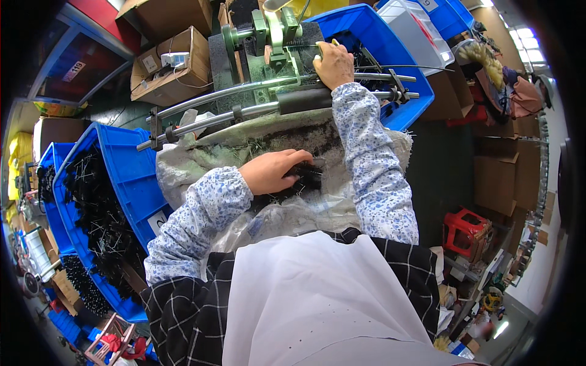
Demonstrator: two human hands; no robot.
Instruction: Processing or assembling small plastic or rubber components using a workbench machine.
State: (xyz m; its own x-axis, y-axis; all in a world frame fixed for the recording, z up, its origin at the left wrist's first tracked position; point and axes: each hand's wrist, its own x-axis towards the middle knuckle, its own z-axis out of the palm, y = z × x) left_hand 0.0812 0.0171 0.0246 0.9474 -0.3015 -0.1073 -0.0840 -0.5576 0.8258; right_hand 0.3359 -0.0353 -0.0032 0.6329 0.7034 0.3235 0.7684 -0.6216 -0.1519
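Note:
My right hand (336, 64) is closed at the right side of a green bench machine (274, 36), thumb and fingers pinched together. Between them is the end of a thin twisted-wire brush (300, 43), whose dark bristles reach left to the machine's wheel. In my lap, my left hand (278, 172) rests over a heap of small black wire brushes (308, 180). Its thumb stands apart from the bent fingers, and the fingertips touch the heap. A pale woven sack (244, 146) spreads under the heap, with dark dust and bristle bits on it.
Two metal rails (232, 91) cross in front of the machine. Left stands a blue bin (125, 165) full of black wire brushes; another blue bin (390, 43) is at the right behind my hand. Cardboard boxes (177, 64) and a red stool (465, 232) stand around.

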